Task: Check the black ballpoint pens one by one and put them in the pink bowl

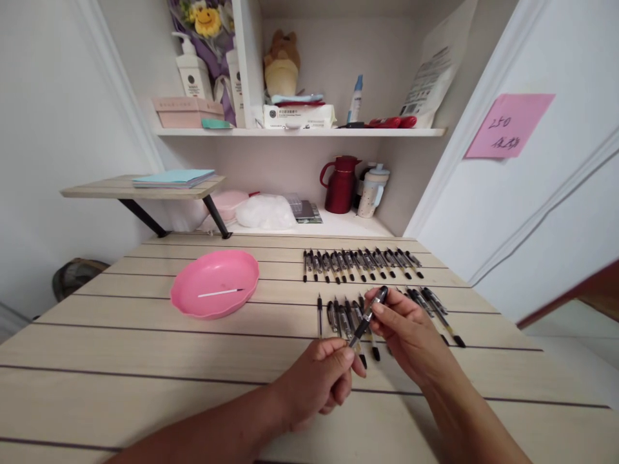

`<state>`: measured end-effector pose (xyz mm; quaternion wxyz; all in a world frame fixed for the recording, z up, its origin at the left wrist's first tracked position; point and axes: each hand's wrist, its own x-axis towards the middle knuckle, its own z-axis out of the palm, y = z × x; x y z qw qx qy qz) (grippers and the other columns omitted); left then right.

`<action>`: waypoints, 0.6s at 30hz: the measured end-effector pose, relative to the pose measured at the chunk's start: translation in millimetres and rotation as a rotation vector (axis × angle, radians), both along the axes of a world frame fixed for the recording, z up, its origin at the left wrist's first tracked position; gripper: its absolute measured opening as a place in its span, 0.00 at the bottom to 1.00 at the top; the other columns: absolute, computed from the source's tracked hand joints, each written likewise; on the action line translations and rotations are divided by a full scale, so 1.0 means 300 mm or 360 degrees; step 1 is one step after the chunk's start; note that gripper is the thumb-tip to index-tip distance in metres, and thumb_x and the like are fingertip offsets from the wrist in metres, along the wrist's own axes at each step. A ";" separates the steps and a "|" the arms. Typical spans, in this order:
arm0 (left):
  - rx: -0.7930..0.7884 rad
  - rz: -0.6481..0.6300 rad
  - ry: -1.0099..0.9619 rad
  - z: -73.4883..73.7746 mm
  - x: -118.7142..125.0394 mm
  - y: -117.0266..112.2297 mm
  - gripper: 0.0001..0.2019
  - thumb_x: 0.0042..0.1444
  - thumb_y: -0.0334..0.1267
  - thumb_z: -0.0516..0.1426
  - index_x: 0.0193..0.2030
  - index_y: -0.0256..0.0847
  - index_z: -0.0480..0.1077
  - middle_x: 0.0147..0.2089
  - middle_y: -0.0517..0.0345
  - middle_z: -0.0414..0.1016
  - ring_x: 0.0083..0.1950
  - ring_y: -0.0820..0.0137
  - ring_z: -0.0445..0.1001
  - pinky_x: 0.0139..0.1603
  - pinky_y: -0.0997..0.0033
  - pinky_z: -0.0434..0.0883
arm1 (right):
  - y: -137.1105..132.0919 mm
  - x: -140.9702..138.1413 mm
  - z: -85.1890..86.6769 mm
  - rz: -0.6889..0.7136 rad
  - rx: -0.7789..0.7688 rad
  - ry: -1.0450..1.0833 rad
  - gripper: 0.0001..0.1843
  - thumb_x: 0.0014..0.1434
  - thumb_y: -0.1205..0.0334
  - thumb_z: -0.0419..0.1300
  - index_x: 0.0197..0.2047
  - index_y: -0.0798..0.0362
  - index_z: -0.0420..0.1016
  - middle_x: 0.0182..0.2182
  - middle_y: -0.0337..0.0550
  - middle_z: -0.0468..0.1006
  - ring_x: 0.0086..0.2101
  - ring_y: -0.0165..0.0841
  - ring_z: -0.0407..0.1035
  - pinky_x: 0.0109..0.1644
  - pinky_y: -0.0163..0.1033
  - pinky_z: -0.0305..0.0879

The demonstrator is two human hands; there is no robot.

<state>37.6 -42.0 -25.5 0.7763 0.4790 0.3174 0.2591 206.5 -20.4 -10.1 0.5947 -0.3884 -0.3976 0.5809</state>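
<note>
The pale plank table (120, 361) bears a pink dish (213, 267) at the person's eleven o'clock. A far row of pens (360, 264) lies at one o'clock, and a nearer row of pens (341, 317) lies just before it.

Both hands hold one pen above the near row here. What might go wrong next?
1. The pen is pinched only at its ends, by the left hand and the right hand. A slip would likely drop it onto the near row of pens and scatter them.
2. If it comes apart, a small part may roll across the table, since the pink bowl sits well off to the left.
</note>
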 end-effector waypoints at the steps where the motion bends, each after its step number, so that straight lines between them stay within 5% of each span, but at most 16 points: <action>1: 0.0006 -0.0002 0.0004 0.001 0.000 0.001 0.14 0.55 0.47 0.48 0.32 0.37 0.62 0.14 0.70 0.56 0.12 0.83 0.44 0.12 0.80 0.41 | -0.002 -0.003 -0.004 0.0007 -0.0007 -0.0009 0.12 0.44 0.61 0.66 0.34 0.53 0.73 0.26 0.35 0.67 0.21 0.22 0.58 0.24 0.28 0.57; 7: 0.0132 0.0045 0.0161 0.000 0.001 0.006 0.14 0.56 0.47 0.45 0.33 0.38 0.62 0.14 0.71 0.55 0.12 0.82 0.43 0.14 0.80 0.45 | -0.012 -0.041 -0.032 0.0128 -0.0026 -0.0128 0.12 0.44 0.61 0.66 0.33 0.54 0.72 0.23 0.34 0.67 0.20 0.21 0.58 0.23 0.29 0.54; 14: 0.1116 0.0457 0.0664 0.016 -0.001 0.010 0.10 0.55 0.39 0.47 0.29 0.38 0.65 0.23 0.63 0.62 0.26 0.76 0.59 0.30 0.75 0.56 | -0.006 -0.075 -0.065 0.0040 -0.0051 -0.0167 0.11 0.45 0.59 0.65 0.28 0.54 0.68 0.18 0.32 0.64 0.18 0.22 0.55 0.21 0.29 0.51; 18: 0.0611 0.0212 0.0382 0.026 -0.009 0.022 0.11 0.56 0.41 0.46 0.31 0.38 0.64 0.17 0.66 0.57 0.18 0.78 0.53 0.20 0.77 0.53 | -0.010 -0.064 -0.062 0.0164 0.0014 -0.0130 0.13 0.47 0.54 0.63 0.33 0.53 0.69 0.24 0.37 0.70 0.21 0.25 0.60 0.24 0.32 0.56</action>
